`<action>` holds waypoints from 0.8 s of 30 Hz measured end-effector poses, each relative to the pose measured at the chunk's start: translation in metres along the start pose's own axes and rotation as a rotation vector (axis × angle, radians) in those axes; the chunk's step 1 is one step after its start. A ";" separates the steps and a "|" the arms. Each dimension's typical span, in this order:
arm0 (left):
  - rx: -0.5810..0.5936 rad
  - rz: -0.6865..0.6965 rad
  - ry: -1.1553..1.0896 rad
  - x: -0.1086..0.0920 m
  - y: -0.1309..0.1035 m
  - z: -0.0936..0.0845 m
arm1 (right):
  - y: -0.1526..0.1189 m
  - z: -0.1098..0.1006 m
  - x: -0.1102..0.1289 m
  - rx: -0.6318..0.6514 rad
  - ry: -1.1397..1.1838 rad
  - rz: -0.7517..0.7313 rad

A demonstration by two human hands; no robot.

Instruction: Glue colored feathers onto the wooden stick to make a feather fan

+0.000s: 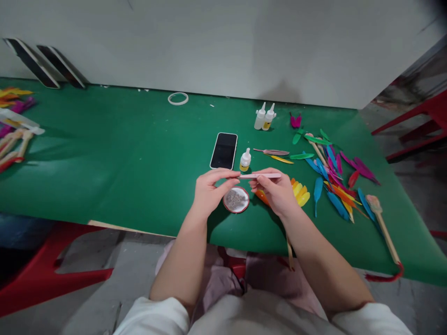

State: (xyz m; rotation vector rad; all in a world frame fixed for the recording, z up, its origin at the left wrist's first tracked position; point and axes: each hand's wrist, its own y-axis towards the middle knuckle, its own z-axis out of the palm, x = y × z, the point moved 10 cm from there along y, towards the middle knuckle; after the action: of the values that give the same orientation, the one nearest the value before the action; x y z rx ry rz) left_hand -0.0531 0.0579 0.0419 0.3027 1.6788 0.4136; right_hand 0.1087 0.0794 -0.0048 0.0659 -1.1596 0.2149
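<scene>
Above the table's front part, my right hand (pixel 275 190) is closed on a thin pale pink stick-like tool (pixel 265 176), held level. My left hand (pixel 214 188) pinches at the tool's left end; whatever else is between its fingertips is too small to make out. Just below the hands lies a round red-rimmed dish (pixel 236 200) with small grey bits in it. A small white bottle with a yellow label (pixel 245 160) stands right behind the hands. Orange and yellow feathers (pixel 299 193) show beside and partly behind my right hand.
On the green table (pixel 139 158) a phone (pixel 224 150) lies behind my left hand. Two bottles (pixel 264 117) and a white ring (pixel 178 98) are near the wall. Coloured feathers (pixel 337 204) and a tasselled stick (pixel 387 235) lie at right. More sticks (pixel 16 144) are at far left.
</scene>
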 end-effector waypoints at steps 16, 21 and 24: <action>0.119 -0.104 0.109 -0.001 -0.004 0.002 | -0.001 -0.007 0.003 -0.019 0.068 0.012; -0.106 -0.094 0.198 0.001 -0.003 -0.030 | -0.013 -0.048 0.037 -0.146 0.103 -0.143; -0.167 -0.083 0.328 0.005 -0.003 -0.047 | -0.051 -0.088 0.048 -0.283 0.103 -0.168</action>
State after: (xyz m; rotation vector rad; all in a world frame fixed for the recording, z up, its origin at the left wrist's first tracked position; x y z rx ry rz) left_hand -0.1007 0.0527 0.0417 0.0421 1.9545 0.5602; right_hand 0.2171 0.0508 0.0069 -0.0962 -1.0655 -0.0939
